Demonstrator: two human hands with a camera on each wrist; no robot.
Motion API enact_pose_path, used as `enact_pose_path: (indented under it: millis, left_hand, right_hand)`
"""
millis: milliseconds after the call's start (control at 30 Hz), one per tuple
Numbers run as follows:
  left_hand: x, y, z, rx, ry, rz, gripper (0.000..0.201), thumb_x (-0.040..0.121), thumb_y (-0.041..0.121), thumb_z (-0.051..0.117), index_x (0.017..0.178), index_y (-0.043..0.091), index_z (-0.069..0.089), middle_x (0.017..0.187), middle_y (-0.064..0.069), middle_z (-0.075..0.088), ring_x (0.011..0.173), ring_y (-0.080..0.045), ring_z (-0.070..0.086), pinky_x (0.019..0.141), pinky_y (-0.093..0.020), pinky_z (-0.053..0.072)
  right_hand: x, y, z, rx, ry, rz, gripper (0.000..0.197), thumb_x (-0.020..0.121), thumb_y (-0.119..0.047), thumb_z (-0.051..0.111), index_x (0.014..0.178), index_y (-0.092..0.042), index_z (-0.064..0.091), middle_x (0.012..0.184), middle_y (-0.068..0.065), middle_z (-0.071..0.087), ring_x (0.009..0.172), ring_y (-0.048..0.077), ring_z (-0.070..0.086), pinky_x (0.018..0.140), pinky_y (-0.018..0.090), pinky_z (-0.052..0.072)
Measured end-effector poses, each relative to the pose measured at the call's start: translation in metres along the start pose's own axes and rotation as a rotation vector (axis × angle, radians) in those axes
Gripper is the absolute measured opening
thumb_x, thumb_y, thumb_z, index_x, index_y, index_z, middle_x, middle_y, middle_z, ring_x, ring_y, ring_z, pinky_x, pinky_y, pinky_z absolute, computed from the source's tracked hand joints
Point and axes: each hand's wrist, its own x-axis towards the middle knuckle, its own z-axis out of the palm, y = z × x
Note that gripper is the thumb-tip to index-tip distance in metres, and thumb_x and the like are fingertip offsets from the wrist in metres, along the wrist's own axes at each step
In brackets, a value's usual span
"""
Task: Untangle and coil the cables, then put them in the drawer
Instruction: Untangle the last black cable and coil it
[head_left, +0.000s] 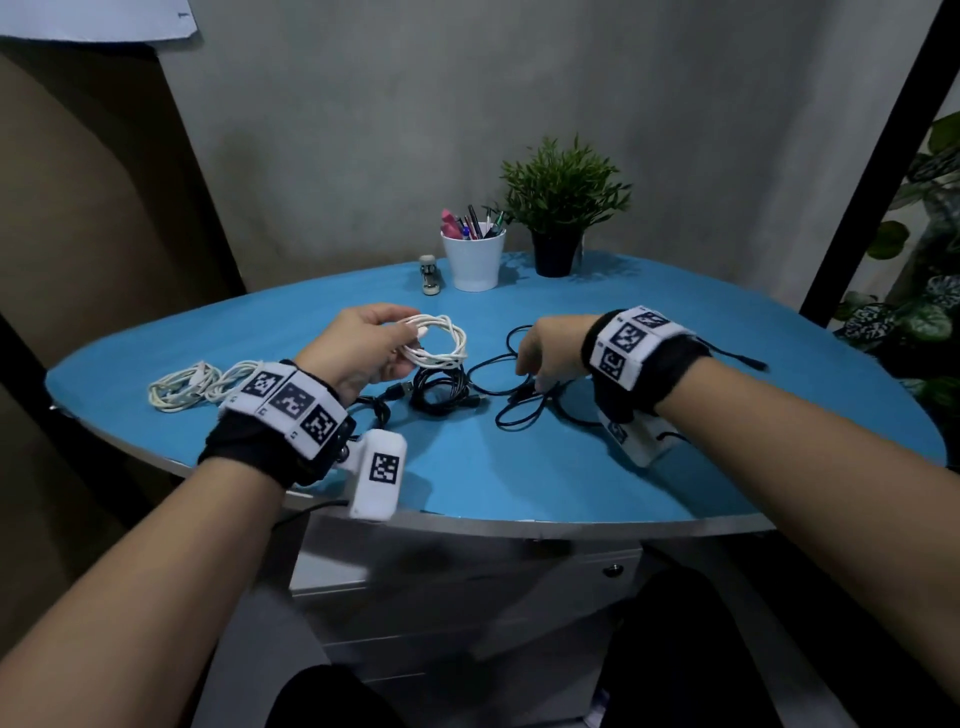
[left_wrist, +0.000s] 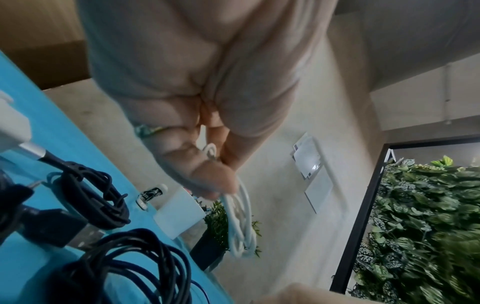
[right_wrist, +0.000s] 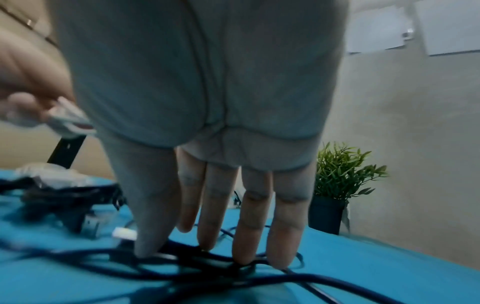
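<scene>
My left hand (head_left: 371, 340) holds a coiled white cable (head_left: 441, 340) a little above the blue table (head_left: 675, 467); the left wrist view shows the white coil (left_wrist: 240, 222) hanging from my curled fingers. A coiled black cable (head_left: 441, 392) lies on the table just under it. My right hand (head_left: 545, 356) reaches down with straight fingers (right_wrist: 244, 230) touching a loose black cable (head_left: 519, 410) spread on the table. Two more white coils (head_left: 192, 387) lie at the left. Drawers (head_left: 467, 587) sit under the table, closed.
A white cup of pens (head_left: 474, 254), a small stapler (head_left: 429, 275) and a potted plant (head_left: 563, 208) stand at the table's back edge. A black frame (head_left: 878, 166) with leafy plants stands at the right. My knees (head_left: 685, 649) are below the drawers.
</scene>
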Motion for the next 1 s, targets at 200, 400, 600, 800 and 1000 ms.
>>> enact_pose_path:
  millis: [200, 400, 600, 800, 1000]
  left_hand:
    - [0.016, 0.006, 0.001, -0.043, -0.010, -0.024, 0.022, 0.091, 0.003, 0.057, 0.112, 0.007, 0.056, 0.077, -0.009, 0.055, 0.042, -0.004, 0.056, 0.044, -0.016, 0.051]
    - [0.036, 0.019, 0.022, 0.063, -0.060, -0.043, 0.024, 0.089, -0.002, 0.057, 0.111, 0.007, 0.053, 0.076, -0.010, 0.055, 0.061, -0.016, 0.056, 0.057, -0.025, 0.058]
    - [0.062, 0.009, 0.043, 0.300, -0.021, -0.089, 0.026, 0.088, -0.001, 0.058, 0.113, 0.001, 0.055, 0.083, -0.012, 0.064, 0.075, -0.026, 0.067, 0.078, -0.041, 0.058]
    - [0.057, 0.013, 0.039, 1.035, -0.163, -0.027, 0.023, 0.095, 0.018, 0.050, 0.106, 0.002, 0.063, 0.097, -0.011, 0.058, 0.079, -0.021, 0.053, 0.078, -0.030, 0.045]
    - [0.049, 0.027, 0.040, 1.206, -0.275, 0.076, 0.038, 0.099, 0.027, 0.042, 0.131, 0.010, 0.054, 0.136, -0.005, 0.052, 0.123, -0.022, 0.048, 0.100, -0.029, 0.034]
  right_hand:
    - [0.013, 0.007, 0.005, -0.227, -0.135, 0.009, 0.027, 0.081, -0.019, 0.071, 0.107, -0.012, 0.066, 0.104, 0.006, 0.065, 0.089, 0.021, 0.056, 0.073, 0.028, 0.043]
    - [-0.008, 0.034, -0.017, -0.132, 0.041, 0.110, 0.023, 0.088, -0.021, 0.063, 0.107, -0.008, 0.064, 0.092, 0.004, 0.056, 0.083, 0.021, 0.050, 0.064, 0.027, 0.038]
    - [-0.032, 0.056, -0.035, 0.280, 0.475, 0.103, 0.004, 0.086, -0.022, 0.067, 0.087, -0.018, 0.066, 0.086, 0.004, 0.063, 0.083, 0.021, 0.059, 0.066, 0.028, 0.040]
    - [-0.043, 0.050, -0.036, 0.501, 0.643, 0.026, 0.001, 0.084, -0.024, 0.070, 0.084, -0.023, 0.069, 0.071, -0.005, 0.061, 0.066, 0.009, 0.055, 0.062, 0.022, 0.039]
    - [-0.049, 0.041, -0.031, 0.836, 0.603, -0.014, 0.008, 0.092, -0.013, 0.058, 0.092, -0.009, 0.065, 0.071, 0.009, 0.067, 0.066, 0.019, 0.066, 0.065, 0.033, 0.058]
